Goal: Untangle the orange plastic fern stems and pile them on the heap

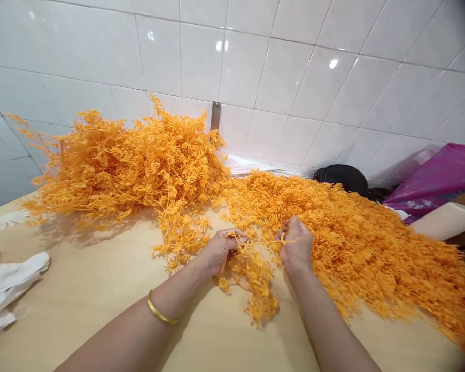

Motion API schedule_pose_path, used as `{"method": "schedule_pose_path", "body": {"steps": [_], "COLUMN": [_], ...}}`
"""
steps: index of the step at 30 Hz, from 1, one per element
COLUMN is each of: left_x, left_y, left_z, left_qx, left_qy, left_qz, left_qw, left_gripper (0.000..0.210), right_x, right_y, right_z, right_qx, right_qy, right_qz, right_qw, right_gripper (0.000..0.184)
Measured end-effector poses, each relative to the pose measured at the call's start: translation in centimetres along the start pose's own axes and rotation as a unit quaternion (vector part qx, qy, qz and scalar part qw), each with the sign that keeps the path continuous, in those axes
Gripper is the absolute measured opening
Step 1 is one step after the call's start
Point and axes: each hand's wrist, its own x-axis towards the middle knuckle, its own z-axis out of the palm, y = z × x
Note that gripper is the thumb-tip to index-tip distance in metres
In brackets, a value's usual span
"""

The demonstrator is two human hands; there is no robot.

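Desk [101,310] awash in orange

The right heap [375,243] is sprawling at four o'clock and the left heap [147,160] is standing at nine, perhaps parted for working room. A purple bag [442,181] at three is running out of frame. The left hand [220,251] is pinching an orange sprig [258,287] at five between nearly closed fingers, seemingly steadying it; the right hand [297,245] is curling beside it, its grip hidden.
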Motion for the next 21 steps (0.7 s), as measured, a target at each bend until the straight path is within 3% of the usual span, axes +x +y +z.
{"method": "schedule_pose_path", "body": {"steps": [2, 3, 8, 14, 17, 21], "left_x": [0.2, 0.3, 0.9, 0.6, 0.5, 0.8], "left_y": [0.1, 0.1, 0.0, -0.2, -0.2, -0.2], "left_z": [-0.4, -0.5, -0.7, -0.5, -0.2, 0.0], "left_qx": [-0.009, -0.017, -0.054, -0.02, -0.011, -0.001], "left_qy": [0.019, 0.028, 0.027, 0.003, -0.004, -0.014], "left_qz": [0.017, 0.027, 0.072, 0.075, 0.058, 0.047], "left_qw": [1.0, 0.999, 0.996, 0.997, 0.998, 0.999], "left_gripper": [0.02, 0.02, 0.022, 0.02, 0.021, 0.021], "right_x": [0.6, 0.7, -1.0, -2.7, -2.6, -2.5], "right_y": [-0.4, -0.6, -1.2, -0.9, 0.2, 0.7], "right_z": [-0.6, -0.7, 0.0, 0.6, 0.6, 1.0], "right_qx": [0.042, 0.042, -0.001, -0.03, -0.054, -0.087], "right_qy": [0.027, 0.008, -0.187, -0.327, -0.308, -0.219], "right_qz": [0.058, 0.084, 0.128, 0.113, 0.069, 0.017], "right_qw": [0.997, 0.996, 0.974, 0.938, 0.947, 0.972], "right_gripper": [0.025, 0.022, 0.025, 0.023, 0.02, 0.025]}}
